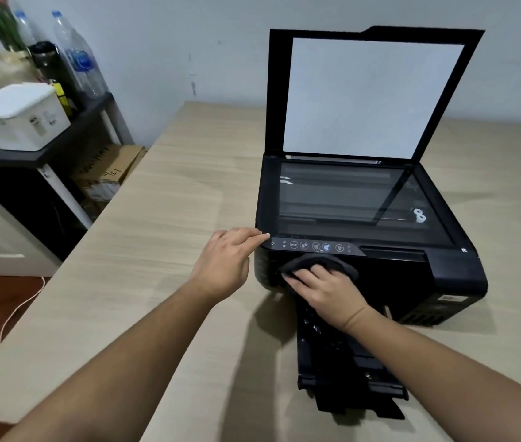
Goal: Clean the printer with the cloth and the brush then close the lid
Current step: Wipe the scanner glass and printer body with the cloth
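Note:
A black printer (450, 272) stands on the wooden table (157, 250) with its scanner lid (374, 94) raised upright, white pad facing me, and the glass (348, 202) exposed. My right hand (326, 291) presses a dark cloth (319, 264) flat against the printer's front face, just below the control panel (313, 246). My left hand (224, 263) rests its fingertips on the printer's front left corner, holding nothing. The output tray (345, 371) sticks out toward me under my right wrist. No brush is in view.
A dark shelf (71, 138) at the left carries a white box (20, 116), water bottles (77, 52) and a plant. Cardboard boxes (109, 173) sit under it. A white cable (17, 311) runs along the floor. The wall is close behind the printer.

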Action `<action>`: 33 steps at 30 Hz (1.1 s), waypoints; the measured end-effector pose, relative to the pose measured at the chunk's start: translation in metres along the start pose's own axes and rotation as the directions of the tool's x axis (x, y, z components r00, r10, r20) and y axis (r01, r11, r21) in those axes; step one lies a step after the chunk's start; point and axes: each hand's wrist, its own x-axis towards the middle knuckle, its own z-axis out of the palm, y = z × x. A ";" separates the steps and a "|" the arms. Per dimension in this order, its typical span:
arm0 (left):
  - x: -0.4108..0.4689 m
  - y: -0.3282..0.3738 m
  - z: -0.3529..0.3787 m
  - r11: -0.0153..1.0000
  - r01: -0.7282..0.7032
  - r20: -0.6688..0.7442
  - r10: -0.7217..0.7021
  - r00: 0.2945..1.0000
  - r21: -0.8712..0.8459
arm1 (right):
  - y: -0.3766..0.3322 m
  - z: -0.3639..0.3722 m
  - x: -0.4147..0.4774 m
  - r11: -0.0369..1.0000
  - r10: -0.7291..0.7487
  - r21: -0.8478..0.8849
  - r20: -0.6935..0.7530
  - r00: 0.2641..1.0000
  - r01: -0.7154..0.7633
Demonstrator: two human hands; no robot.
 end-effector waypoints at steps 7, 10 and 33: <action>0.000 -0.016 -0.008 0.999 0.014 0.045 -0.016 0.999 0.035 | 0.033 -0.022 -0.028 0.997 0.076 0.003 0.020 0.997 -0.076; 0.001 -0.018 -0.007 0.998 0.031 0.059 -0.034 0.998 0.046 | 0.010 -0.023 0.010 0.992 0.123 0.049 -0.093 0.988 -0.119; -0.001 -0.033 -0.016 0.996 0.037 0.246 -0.055 0.968 0.077 | -0.012 -0.021 0.027 0.999 -0.047 -0.008 0.091 0.995 0.048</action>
